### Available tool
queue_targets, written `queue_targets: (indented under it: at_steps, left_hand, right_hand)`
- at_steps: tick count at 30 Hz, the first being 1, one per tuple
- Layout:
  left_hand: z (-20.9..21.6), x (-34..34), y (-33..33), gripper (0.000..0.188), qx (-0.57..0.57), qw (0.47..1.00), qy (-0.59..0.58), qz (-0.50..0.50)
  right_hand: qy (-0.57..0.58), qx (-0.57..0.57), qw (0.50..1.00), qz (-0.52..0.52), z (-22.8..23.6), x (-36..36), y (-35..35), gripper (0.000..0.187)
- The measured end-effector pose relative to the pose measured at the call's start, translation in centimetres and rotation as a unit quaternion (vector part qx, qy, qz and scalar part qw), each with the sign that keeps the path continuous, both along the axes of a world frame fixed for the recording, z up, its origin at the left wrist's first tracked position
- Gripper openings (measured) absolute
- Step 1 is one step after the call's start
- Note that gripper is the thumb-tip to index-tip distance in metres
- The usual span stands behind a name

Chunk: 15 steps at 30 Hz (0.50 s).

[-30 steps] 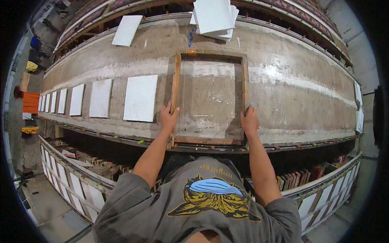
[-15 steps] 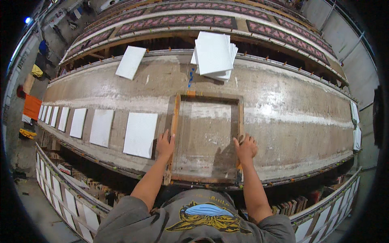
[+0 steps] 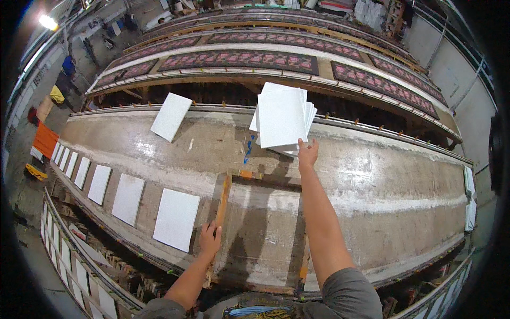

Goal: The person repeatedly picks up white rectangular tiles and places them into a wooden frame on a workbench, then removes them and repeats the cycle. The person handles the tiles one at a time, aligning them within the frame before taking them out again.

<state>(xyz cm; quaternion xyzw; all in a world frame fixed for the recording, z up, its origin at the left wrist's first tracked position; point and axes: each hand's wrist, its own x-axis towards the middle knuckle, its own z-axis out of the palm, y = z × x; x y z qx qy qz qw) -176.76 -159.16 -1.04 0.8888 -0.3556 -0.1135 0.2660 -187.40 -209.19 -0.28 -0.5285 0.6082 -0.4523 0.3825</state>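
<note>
The left hand (image 3: pixel 210 238) has its grip clamped on the left rail of the wooden frame (image 3: pixel 223 199) lying flat on the table (image 3: pixel 393 181). Farther out, the right hand (image 3: pixel 307 153) touches the stack of white sheets (image 3: pixel 281 118), fingers spread.

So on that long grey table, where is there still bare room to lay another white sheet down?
The widest bare stretch of the table lies right of the wooden frame and the white stack. A smaller gap sits between the lone tilted sheet and the stack. The left end is crowded with a row of white sheets.
</note>
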Motion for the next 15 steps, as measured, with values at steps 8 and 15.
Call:
queue_targets:
  at_steps: [8, 15]
  left_hand:
    - [0.2, -0.4, 1.0, 0.05, 0.017, 0.999, -0.038, 0.011]
    - [1.0, -0.7, -0.2, 0.05, -0.018, 0.99, -0.138, 0.011]
  right_hand:
    - [-0.16, 0.106, 0.98, 0.059, -0.4, 2.7, -1.5, 0.023]
    - [-0.303, 0.092, 0.943, 0.1, 2.3, -4.0, 6.3, 0.019]
